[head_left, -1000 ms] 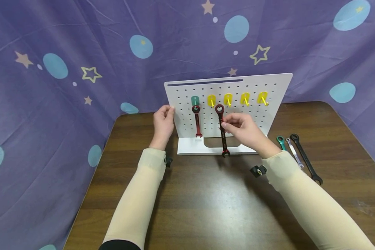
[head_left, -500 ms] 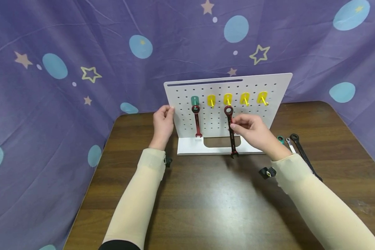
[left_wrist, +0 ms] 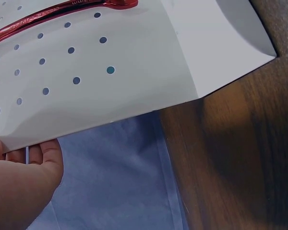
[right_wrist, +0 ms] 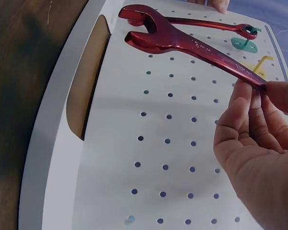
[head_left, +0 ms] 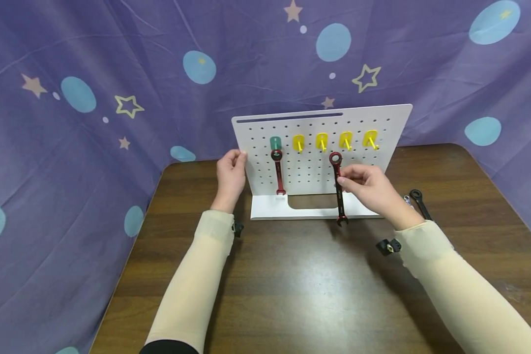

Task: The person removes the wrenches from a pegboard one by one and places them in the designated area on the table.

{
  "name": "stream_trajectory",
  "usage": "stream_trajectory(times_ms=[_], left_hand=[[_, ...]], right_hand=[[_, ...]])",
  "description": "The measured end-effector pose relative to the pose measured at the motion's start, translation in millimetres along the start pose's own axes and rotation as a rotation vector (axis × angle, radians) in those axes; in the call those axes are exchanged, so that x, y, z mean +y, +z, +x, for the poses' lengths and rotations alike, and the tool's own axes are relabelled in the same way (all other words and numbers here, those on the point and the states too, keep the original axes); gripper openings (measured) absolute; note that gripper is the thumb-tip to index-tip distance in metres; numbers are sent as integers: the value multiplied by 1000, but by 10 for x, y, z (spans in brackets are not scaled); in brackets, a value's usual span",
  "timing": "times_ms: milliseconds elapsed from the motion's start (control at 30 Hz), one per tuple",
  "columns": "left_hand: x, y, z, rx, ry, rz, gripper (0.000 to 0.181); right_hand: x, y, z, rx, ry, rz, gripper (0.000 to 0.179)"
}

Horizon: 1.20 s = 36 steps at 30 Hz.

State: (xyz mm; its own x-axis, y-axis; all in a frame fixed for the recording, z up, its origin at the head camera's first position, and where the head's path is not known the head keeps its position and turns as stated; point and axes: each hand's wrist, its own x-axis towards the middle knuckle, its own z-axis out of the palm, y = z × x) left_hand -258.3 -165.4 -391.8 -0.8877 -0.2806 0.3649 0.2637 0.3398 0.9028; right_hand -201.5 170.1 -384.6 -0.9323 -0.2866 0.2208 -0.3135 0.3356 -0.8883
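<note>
My right hand (head_left: 369, 189) pinches a red combination wrench (head_left: 339, 189) by its shank, ring end up and open end down. It hangs in front of the white pegboard (head_left: 265, 169), below the yellow hooks (head_left: 346, 141). In the right wrist view the wrench's open jaw (right_wrist: 156, 33) points away from the fingers. My left hand (head_left: 231, 174) grips the board's left edge between thumb and fingers, as the left wrist view also shows. A second red wrench (head_left: 279, 172) hangs from the green hook (head_left: 276, 143) near that edge.
On the brown table (head_left: 292, 285) to the right lie a black wrench (head_left: 420, 202) and a silver wrench (head_left: 407, 199), partly hidden by my right arm. The board's white base (head_left: 270, 209) stands on the table. A purple patterned curtain (head_left: 256, 59) hangs behind.
My right hand has moved to the right along the board with the red wrench, from near the left yellow hooks toward the right ones. The left hand stays on the edge.
</note>
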Motion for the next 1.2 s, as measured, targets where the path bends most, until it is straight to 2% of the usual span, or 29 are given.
stream_trajectory(times_ms=[233,533,1200], left_hand=[[-23,-5,0,-6,4,3,17],[4,-5,2,-6,17,-15,16],[1,-8,-2,-10,8,-8,16]], right_hand=[[62,-75,-30,23,-1,-17,14],[116,-131,-82,35,36,-16,15],[246,-316,-193,55,63,-63,16]])
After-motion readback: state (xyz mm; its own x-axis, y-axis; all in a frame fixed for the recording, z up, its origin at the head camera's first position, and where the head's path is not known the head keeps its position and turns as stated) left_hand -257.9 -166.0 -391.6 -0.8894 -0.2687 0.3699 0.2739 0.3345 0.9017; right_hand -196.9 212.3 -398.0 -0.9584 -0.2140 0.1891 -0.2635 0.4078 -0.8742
